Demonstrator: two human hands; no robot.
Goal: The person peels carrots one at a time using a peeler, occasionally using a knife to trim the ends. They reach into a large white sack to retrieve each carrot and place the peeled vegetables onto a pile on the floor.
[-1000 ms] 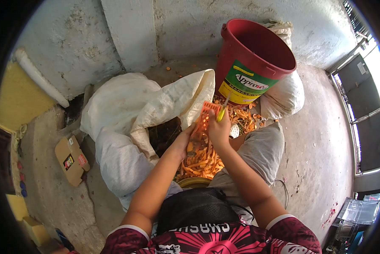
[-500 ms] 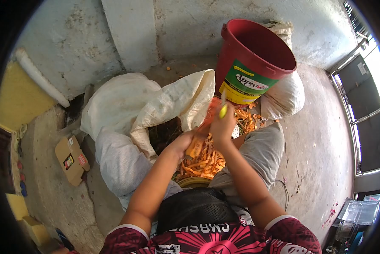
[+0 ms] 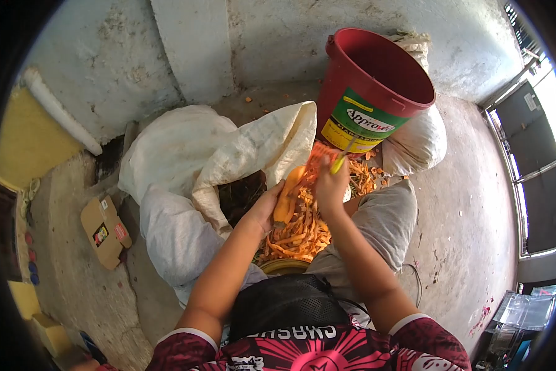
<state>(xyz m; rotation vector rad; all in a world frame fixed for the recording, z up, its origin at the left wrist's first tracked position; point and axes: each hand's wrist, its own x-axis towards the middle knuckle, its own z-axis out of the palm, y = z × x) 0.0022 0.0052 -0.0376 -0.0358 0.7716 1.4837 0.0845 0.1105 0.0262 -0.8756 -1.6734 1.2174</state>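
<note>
My left hand (image 3: 267, 207) is wrapped round an orange carrot (image 3: 285, 204), which lies tilted over a heap of orange peelings (image 3: 297, 238). Just right of the carrot, my right hand (image 3: 332, 185) is closed on a tool with a yellow handle (image 3: 338, 163); its thin end points up toward the red bucket (image 3: 377, 74). An orange mesh-like thing (image 3: 318, 154) shows beside my right fingers. The peelings fill a yellow-rimmed container (image 3: 284, 266) between my legs.
An open white sack (image 3: 253, 145) with dark contents stands at my left knee, a fuller sack (image 3: 172, 139) behind it. Another sack (image 3: 417, 145) sits beside the bucket. Flattened cardboard (image 3: 106, 232) lies on the floor at left. More peelings (image 3: 361, 177) lie beyond my right hand.
My right hand has shifted slightly right and down, away from the carrot, and the yellow-handled tool has tilted right. More of the carrot shows in my left hand.
</note>
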